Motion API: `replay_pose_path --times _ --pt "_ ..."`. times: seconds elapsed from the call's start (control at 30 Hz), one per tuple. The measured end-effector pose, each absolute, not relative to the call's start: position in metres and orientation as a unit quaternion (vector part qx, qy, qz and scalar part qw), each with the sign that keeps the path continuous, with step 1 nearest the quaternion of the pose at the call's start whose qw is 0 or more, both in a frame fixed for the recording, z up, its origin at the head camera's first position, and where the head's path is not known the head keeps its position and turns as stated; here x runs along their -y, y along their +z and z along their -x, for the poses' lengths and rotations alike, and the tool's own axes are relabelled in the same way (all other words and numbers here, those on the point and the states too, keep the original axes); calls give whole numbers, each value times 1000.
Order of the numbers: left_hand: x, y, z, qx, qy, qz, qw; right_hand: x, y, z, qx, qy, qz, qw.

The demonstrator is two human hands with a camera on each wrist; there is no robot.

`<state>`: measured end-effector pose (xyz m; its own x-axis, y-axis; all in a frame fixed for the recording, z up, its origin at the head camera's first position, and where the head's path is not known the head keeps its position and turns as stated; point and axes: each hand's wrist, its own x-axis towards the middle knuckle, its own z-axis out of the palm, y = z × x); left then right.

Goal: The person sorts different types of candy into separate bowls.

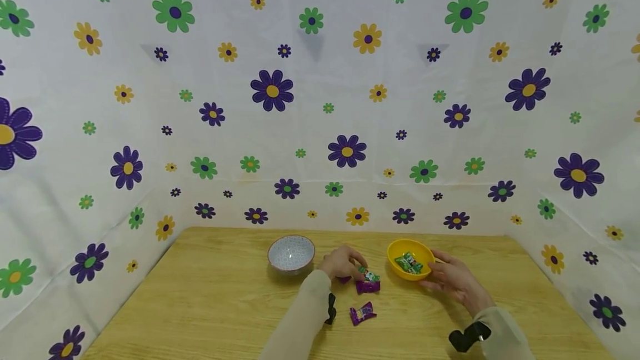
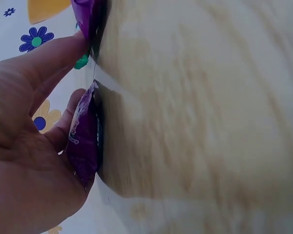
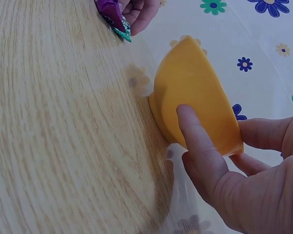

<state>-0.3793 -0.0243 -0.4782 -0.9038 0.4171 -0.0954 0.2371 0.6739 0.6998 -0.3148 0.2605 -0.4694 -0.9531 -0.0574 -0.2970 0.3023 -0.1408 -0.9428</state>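
Observation:
My left hand (image 1: 342, 263) reaches down between the two bowls, thumb and forefinger at the end of a green-wrapped candy (image 1: 371, 275), which they appear to pinch. That candy lies against a purple-wrapped candy (image 1: 368, 286). Another purple candy (image 2: 84, 139) sits under the left palm, mostly covered in the head view. Nearer the front lies one more purple candy (image 1: 362, 313). On the right, my right hand (image 1: 457, 282) holds the yellow bowl (image 3: 195, 92) by its outer side, fingers spread round the wall. Green-wrapped candy (image 1: 409, 263) rests inside this bowl.
A patterned grey-white bowl (image 1: 291, 254) with a reddish rim stands left of my left hand. All of it is on a light wood table (image 1: 210, 304). White cloth (image 1: 320, 71) printed with flowers encloses the back and both sides.

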Motion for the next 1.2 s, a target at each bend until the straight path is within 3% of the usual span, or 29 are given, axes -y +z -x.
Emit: replay_pose_path --times 0.8,1.2 --pt "13 -483 371 -926 327 -185 50 -263 -475 314 -648 -748 -90 113" --pt "12 -484 375 -911 374 -167 50 -262 -473 314 -648 -747 -89 117"
